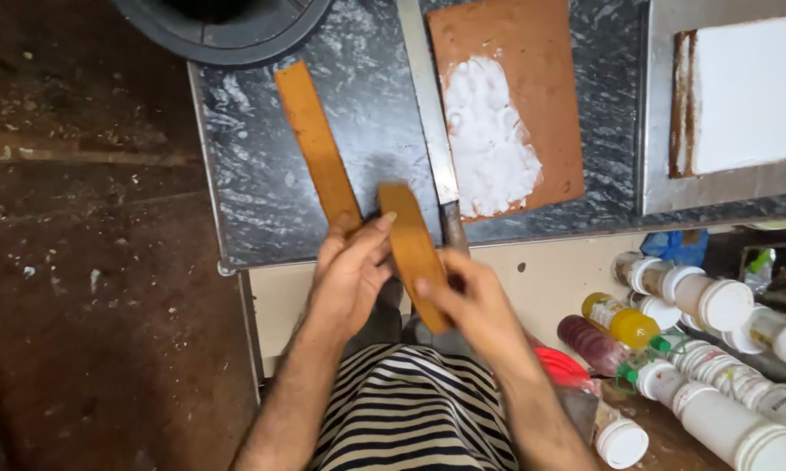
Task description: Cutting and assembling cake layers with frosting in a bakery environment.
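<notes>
Both hands are on a tan leather strip [410, 249] at the near edge of the dark stone worktop [262, 174]. The strip is folded over: one leg lies flat on the stone running up toward 11 o'clock, the other comes back toward the body at about 5 o'clock.

Left hand [348, 277]: fingers closed around the fold, thumb pressing the top face. Right hand [471, 301]: pinching the lower end of the strip, index finger laid along its edge. Both grips are closed on the strip, nothing else in either hand.

Handling, my read: light, thin, flexible along its length, since it holds a tight bend without cracking. Some stiffness across the width, so it stays flat rather than flopping. The surface looks matte, so probably not slippery. Best hold is by the edges near the fold, flat pinch, as now; gripping far from the bend would let it spring open.

Around it: a long steel ruler [428, 113] at 12 o'clock from the hands, a brown board [541, 52] smeared with white paste [489, 139] at 1 o'clock, a second white-coated board [751, 96] at 2 o'clock. Bottles with white caps [724, 301] are clustered at 3 to 4 o'clock, below table level. Keep the strip off the paste.
</notes>
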